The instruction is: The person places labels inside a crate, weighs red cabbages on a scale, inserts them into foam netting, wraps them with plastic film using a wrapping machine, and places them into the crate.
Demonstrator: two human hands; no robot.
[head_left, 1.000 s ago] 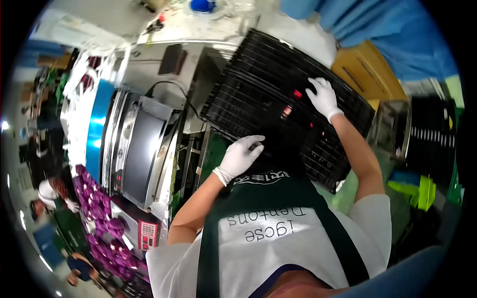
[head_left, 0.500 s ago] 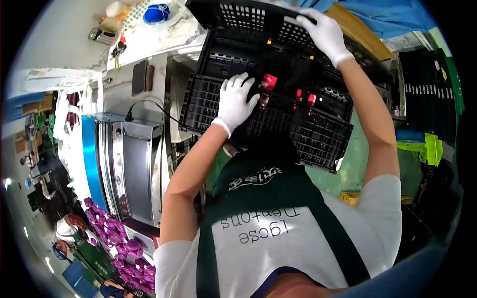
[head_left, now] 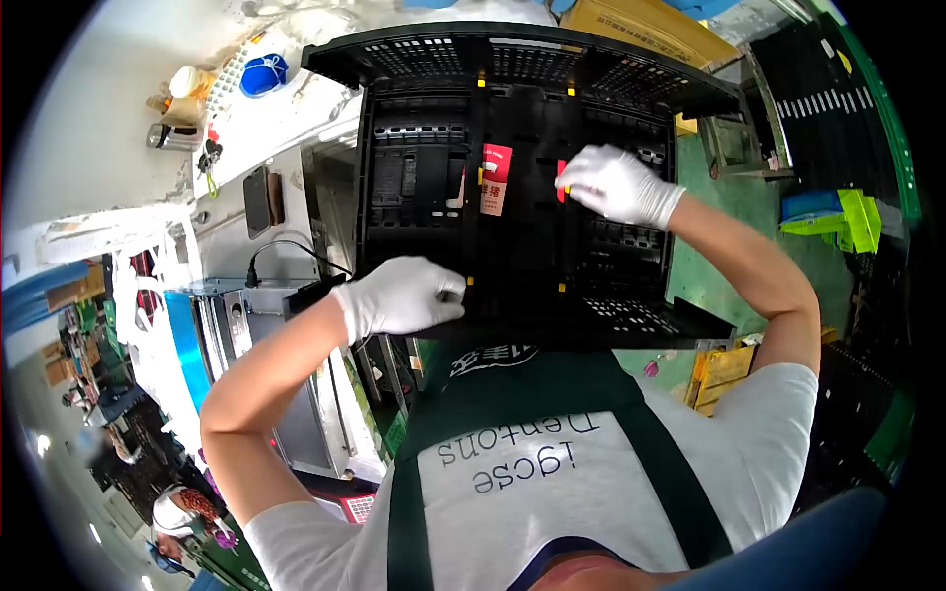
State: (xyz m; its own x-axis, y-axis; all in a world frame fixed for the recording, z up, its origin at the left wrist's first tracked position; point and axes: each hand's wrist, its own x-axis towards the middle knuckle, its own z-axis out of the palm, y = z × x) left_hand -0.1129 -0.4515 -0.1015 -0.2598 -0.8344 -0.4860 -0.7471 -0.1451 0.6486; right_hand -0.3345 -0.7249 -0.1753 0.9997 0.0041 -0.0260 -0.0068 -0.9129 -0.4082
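A black plastic folding crate [head_left: 532, 246] lies before me, its slotted far wall [head_left: 641, 74] standing up. Inside, a red-and-pale printed card [head_left: 496, 177] sits left of the middle. My gloved left hand [head_left: 402, 295] is at the crate's near left corner with fingers curled; what lies within them is hidden. My gloved right hand [head_left: 621, 187] reaches into the right half, its fingertips closed at a narrow red tag [head_left: 561, 181]. Small yellow clips [head_left: 481, 84] mark the crate's inner ribs.
Left stands a metal machine [head_left: 305, 394] with a cord. Beyond it, a phone [head_left: 256, 202] lies on a grey surface, and a blue bundle [head_left: 263, 74] on a white table. A cardboard box [head_left: 641, 32] is behind the crate; yellow crates [head_left: 719, 374] are at right. Another person [head_left: 182, 512] is far left.
The near grid panel no longer lies spread toward me. My left hand has moved left and nearer to me; my right hand has come down from the far wall to the red tag.
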